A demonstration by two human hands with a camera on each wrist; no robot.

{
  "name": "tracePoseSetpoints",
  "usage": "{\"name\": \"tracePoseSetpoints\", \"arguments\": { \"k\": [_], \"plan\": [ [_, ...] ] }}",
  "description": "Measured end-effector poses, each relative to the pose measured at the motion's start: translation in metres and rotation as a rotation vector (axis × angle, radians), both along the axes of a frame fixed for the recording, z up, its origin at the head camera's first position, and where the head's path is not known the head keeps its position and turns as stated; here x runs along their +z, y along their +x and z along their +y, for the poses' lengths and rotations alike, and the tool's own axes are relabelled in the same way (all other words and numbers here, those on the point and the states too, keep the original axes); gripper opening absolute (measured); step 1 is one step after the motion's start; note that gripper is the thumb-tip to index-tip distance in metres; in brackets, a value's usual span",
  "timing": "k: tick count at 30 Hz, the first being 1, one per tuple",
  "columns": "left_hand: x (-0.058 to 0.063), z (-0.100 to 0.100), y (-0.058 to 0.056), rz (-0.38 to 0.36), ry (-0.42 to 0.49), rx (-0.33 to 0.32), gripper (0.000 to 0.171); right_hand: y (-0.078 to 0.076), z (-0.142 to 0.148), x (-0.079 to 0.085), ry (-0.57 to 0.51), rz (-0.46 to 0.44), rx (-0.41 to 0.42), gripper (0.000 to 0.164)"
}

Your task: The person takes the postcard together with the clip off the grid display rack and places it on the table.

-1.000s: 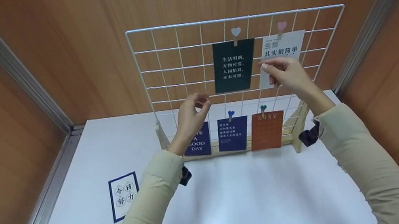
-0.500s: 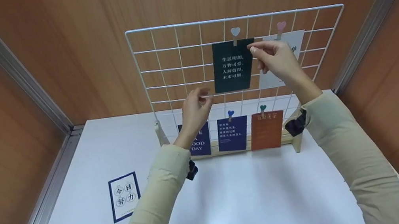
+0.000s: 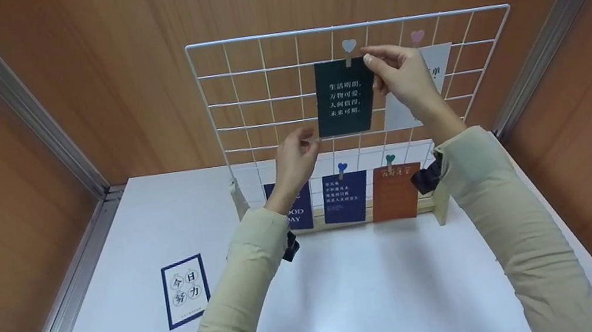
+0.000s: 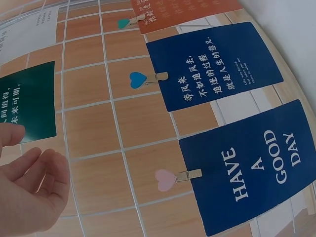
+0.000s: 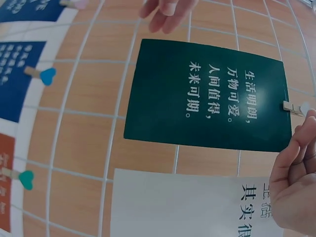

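A dark green card point(image 3: 344, 96) hangs from a white wire grid point(image 3: 285, 96), held by a clothespin with a whitish heart point(image 3: 349, 46). At the card's upper right corner is my right hand point(image 3: 403, 75), thumb and forefinger close together beside that heart; in the right wrist view the fingertips overlap its edge, but I see no grip on it. My left hand point(image 3: 298, 159) is near the card's lower left corner, fingers loosely bent and holding nothing. Behind my right hand, a white card point(image 5: 187, 205) hangs from a clothespin with a pink heart point(image 3: 418, 37).
Along the lower row hang a blue "HAVE A GOOD DAY" card point(image 4: 252, 168), another blue card point(image 4: 217, 66) and an orange card point(image 3: 397, 191), each clipped. A blue-bordered white card point(image 3: 185, 292) lies at left on the white table point(image 3: 353, 299). Wooden walls enclose the table.
My right hand has moved up and left from the white card to the green card's top corner. My left hand has shifted slightly right and up. The cards stay on the grid.
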State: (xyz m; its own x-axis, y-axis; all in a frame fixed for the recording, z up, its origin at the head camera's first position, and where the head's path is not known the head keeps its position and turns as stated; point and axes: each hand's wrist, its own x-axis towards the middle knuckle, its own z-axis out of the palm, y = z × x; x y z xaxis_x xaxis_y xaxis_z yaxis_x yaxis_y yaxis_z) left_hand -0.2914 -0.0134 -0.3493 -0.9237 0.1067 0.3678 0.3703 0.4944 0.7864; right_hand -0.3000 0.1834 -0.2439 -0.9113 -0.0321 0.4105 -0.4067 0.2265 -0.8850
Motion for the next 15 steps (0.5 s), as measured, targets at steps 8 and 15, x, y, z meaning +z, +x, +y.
{"name": "tracePoseSetpoints", "arguments": {
  "k": [8, 15],
  "plan": [
    [0.001, 0.008, -0.003, -0.034, 0.007, -0.003, 0.031, -0.002, -0.011, 0.008, -0.015, -0.006, 0.001, 0.034],
    [0.002, 0.013, -0.004, -0.017, 0.029, -0.008, 0.03, -0.004, -0.02, 0.013, -0.018, -0.054, -0.004, 0.037]
  ]
}}
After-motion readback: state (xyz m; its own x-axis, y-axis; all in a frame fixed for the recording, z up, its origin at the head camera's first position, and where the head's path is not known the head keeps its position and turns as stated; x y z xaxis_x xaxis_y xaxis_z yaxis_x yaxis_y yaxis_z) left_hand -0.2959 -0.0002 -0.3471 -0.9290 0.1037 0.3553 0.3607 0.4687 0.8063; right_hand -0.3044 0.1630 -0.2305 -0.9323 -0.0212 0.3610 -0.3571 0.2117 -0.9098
